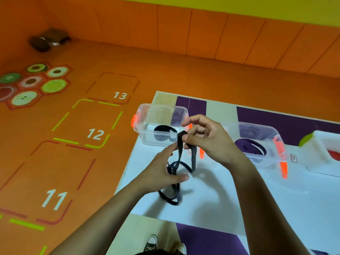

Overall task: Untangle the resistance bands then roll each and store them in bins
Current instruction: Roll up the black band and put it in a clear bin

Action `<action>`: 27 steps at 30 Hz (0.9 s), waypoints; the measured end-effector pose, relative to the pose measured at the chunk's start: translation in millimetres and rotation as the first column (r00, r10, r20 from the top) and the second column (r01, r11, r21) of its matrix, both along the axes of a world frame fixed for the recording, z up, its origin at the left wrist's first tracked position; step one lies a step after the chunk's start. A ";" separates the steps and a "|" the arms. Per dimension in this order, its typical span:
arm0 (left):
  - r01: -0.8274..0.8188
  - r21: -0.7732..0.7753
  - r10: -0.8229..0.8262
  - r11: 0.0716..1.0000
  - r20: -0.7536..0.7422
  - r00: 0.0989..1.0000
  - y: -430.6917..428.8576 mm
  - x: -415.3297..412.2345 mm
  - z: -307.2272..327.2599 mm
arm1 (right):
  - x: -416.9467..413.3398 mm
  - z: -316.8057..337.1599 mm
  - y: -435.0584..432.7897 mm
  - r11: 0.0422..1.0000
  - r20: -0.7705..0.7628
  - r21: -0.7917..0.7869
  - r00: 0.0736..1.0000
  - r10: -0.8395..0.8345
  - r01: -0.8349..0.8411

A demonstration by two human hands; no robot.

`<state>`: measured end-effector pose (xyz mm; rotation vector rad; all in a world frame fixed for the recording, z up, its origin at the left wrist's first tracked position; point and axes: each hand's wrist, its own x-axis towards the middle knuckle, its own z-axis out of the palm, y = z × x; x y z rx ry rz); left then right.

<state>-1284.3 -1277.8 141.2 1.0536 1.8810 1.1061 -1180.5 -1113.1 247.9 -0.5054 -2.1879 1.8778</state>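
At frame centre, above the white desk [220, 196], a dark, flat band [180, 153] hangs in tangled loops; right hand [207, 138] pinches its folded top, left hand [161, 170] grips the knot below.

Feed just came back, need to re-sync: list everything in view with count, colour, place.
loose band: 1, black, tangled, over the table
left bin: 1, clear with orange latches, table's far-left corner
rolled black band: 1, black, inside left bin
right bin: 1, clear, table's right side
rolled purple band: 1, purple, inside right bin
white container: 1, white with green corner, far right
table: 1, white, centre-right
numbered squares: 3, 11 to 13, orange floor left
hexagon discs: several, green, white, red, floor far left
dark object: 1, brownish, far wall
shoes: 2, dark with white toes, bottom edge
left hand: 1, holds the tangle low
right hand: 1, pinches the band's top
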 end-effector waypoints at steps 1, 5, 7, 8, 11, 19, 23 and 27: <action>0.011 0.021 -0.011 1.000 0.004 1.000 4.1 1.7 6.3 | -4.0 2.6 -1.7 0.999 -0.011 0.032 1.000 0.009 -0.009; -0.100 0.091 0.096 0.991 0.050 0.994 10.7 -2.3 15.8 | -21.3 5.0 -10.0 0.996 -0.045 0.088 0.999 0.001 0.003; -0.159 0.103 0.153 0.982 0.056 0.987 10.3 -6.0 17.0 | -25.7 -0.7 -9.2 0.994 -0.083 0.063 0.993 -0.081 0.086; -0.186 0.117 0.179 0.976 0.070 0.981 10.3 -7.4 17.1 | -25.9 -5.8 -7.1 0.988 -0.110 0.043 0.983 -0.146 0.151; -0.297 0.174 0.259 0.939 0.211 0.942 12.0 -8.0 21.1 | -19.8 -28.0 -0.6 0.962 -0.142 -0.059 0.951 -0.273 0.267; -0.628 0.250 0.469 0.737 0.480 0.742 15.4 -20.8 49.2 | -16.1 -122.7 -35.0 0.987 0.239 -0.130 0.963 0.122 -0.093; -0.728 0.253 0.571 0.637 0.480 0.666 4.8 -37.5 49.4 | -9.2 -165.0 -30.5 0.996 0.402 0.086 0.913 -0.070 0.039; -0.818 0.309 0.640 0.485 0.512 0.573 -8.2 -57.8 53.6 | 24.3 -212.2 -8.9 0.914 0.621 0.401 0.714 -0.323 0.064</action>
